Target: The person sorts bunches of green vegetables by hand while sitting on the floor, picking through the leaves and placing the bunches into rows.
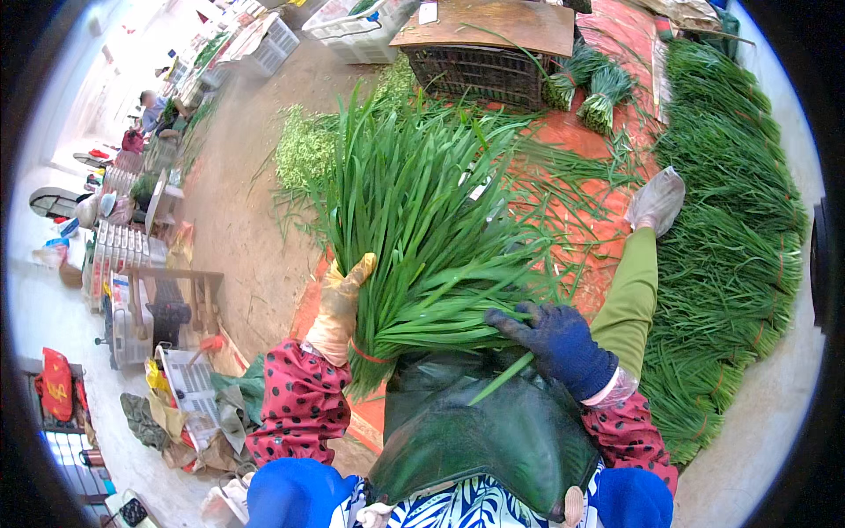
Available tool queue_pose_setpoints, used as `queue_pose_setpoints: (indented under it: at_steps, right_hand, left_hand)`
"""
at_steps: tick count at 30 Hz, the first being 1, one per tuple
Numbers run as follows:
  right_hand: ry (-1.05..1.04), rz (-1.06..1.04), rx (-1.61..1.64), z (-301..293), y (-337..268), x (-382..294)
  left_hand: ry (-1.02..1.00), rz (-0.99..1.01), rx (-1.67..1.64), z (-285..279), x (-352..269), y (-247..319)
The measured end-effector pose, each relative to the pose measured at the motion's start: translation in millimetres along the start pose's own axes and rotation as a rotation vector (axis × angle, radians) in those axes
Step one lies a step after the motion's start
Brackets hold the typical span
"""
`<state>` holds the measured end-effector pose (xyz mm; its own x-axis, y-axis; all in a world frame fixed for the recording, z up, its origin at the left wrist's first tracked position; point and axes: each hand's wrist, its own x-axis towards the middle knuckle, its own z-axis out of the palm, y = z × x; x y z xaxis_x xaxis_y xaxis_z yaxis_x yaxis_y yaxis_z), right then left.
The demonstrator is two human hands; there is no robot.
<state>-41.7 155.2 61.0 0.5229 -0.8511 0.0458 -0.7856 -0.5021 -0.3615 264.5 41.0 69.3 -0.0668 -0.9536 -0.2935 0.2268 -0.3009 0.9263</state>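
My left hand (338, 297), in a soiled yellowish glove, grips a large bunch of garlic chives (403, 218) near its stem end. A red band (370, 353) circles the stems just below that hand. The long green leaves fan out away from me and to the right. My right hand (561, 340), in a dark blue knitted glove, curls over the leaf tips at the right of the bunch; its fingertips are partly hidden among them. One chive blade (502, 379) sticks out from under this hand, above the dark green apron (488, 429) across my lap.
Banded chive bundles (719, 251) line the right side. Loose leaves litter an orange sheet (594, 231). Ahead stands a dark crate (475, 79) under a wooden board (488, 26), with trimmings (304, 145) nearby. A wooden stool (175, 274) stands left; a person (155, 112) sits farther off.
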Motion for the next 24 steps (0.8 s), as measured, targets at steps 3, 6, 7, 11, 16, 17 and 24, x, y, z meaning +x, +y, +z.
queue_pose_setpoints:
  at_steps: [3,6,7,11,16,17,24]
  right_hand:
    - [0.006,0.007,0.078,7,4,-10]
    - [0.038,-0.011,0.082,9,-1,-11]
    - [0.048,-0.011,0.073,7,-2,-10]
    - [0.045,0.006,0.060,8,-2,-8]
    - [0.003,0.011,0.111,12,-4,-7]
    - [-0.027,0.027,0.095,11,-3,-10]
    - [0.356,-0.097,0.050,-46,-13,17]
  left_hand:
    - [-0.032,-0.051,0.018,-4,1,2]
    - [0.015,0.171,0.204,1,-3,3]
    - [0.045,0.292,0.288,2,-6,3]
    - [0.096,0.865,0.848,44,-41,35]
    - [-0.474,0.889,1.426,83,-90,10]
    - [-0.519,0.772,1.515,92,-88,2]
    - [-0.427,1.000,1.546,81,-73,-49]
